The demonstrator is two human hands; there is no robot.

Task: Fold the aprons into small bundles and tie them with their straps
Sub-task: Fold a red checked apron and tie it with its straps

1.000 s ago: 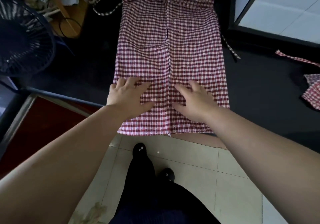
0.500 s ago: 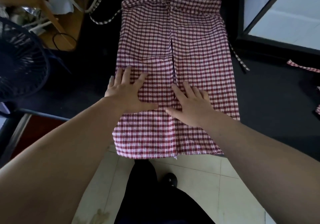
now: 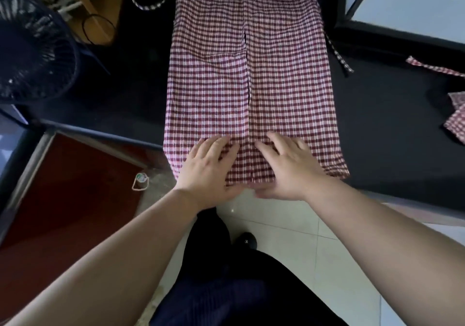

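Note:
A red-and-white checked apron (image 3: 251, 74) lies lengthwise on a black table (image 3: 390, 129), its two sides folded in so they meet along a centre seam. My left hand (image 3: 208, 169) and my right hand (image 3: 289, 167) rest flat on its near hem, one on each side of the seam, fingers straight and spread. One checked strap (image 3: 338, 54) trails off the apron's right edge, another strap (image 3: 153, 3) loops at the far left.
A second checked apron (image 3: 455, 119) with its strap lies at the table's right edge. A dark fan (image 3: 32, 46) stands at the left, a red mat (image 3: 65, 194) and a small cup (image 3: 140, 181) below it. Tiled floor and my legs are underneath.
Both hands slid back along the apron from its middle to the near hem, staying flat on the cloth. The hem that hung over the table edge now lies close to the edge.

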